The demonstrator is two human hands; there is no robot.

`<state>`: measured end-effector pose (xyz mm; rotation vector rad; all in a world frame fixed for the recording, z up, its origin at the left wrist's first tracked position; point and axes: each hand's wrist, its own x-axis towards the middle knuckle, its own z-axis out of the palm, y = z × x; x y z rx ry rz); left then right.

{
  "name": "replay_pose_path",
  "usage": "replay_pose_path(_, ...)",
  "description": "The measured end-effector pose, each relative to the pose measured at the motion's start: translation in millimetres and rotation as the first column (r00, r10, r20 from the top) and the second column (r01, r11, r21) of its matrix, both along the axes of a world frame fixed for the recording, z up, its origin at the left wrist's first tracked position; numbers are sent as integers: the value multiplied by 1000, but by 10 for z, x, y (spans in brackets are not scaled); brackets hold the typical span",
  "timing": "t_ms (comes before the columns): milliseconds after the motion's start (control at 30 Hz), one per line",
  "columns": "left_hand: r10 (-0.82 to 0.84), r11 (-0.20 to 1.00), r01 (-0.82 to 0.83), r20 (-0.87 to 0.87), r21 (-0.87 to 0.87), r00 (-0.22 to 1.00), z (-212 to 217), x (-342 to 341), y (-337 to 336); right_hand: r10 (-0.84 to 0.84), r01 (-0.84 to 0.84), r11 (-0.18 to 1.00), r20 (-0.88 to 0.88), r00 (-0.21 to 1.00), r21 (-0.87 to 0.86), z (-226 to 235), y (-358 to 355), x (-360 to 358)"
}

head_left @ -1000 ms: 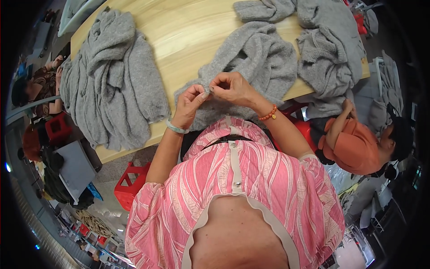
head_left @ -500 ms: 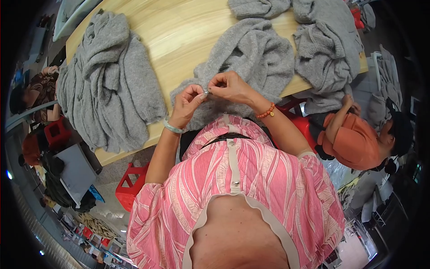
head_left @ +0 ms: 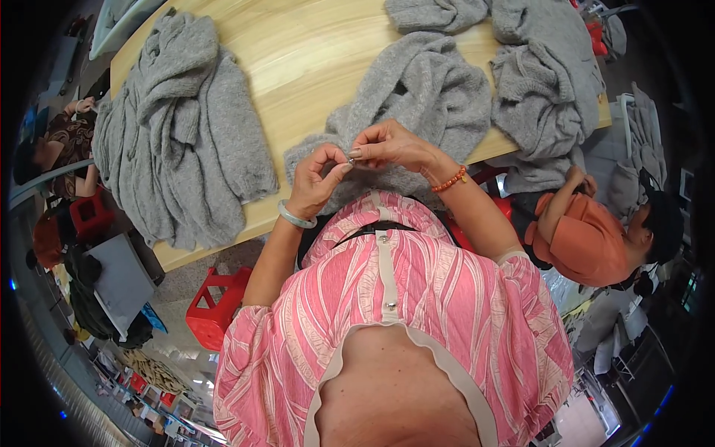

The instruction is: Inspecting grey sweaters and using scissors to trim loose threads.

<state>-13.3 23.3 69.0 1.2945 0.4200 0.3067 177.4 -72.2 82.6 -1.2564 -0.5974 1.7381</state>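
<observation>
My left hand [head_left: 319, 179] and my right hand [head_left: 391, 144] meet at the near edge of the table, fingertips almost touching. Both are pinched closed. Between them is a tiny shiny item [head_left: 350, 159], too small to name. A grey knitted garment [head_left: 428, 97] lies rumpled on the table just beyond my hands, and part of it hangs over the edge beneath them toward my lap. A pale bangle [head_left: 296, 216] circles my left wrist; an orange bead bracelet [head_left: 450, 179] is on my right.
A heap of grey knitwear [head_left: 186, 141] covers the left of the wooden table [head_left: 298, 52]. More grey knits [head_left: 540, 89] lie at the right, where a person in an orange top [head_left: 588, 235] sits close by. A red stool [head_left: 216, 305] stands at my left, and another person [head_left: 63, 156] is farther left.
My hands have shifted slightly to the right and nearer to me, with the fingertips still together. The view has tilted a little. The garments stay where they were.
</observation>
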Motion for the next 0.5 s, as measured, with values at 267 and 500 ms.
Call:
replay_pose_path(267, 59, 982, -56, 8, -179, 998, -51, -48, -7, 49, -51, 997, 28, 998, 64, -22, 34, -45)
replay_pose_path(500, 318, 895, -331, -93, -298, 943, -489, -125, 94, -234, -361, 888, 956, 177, 284, -345, -150, -112)
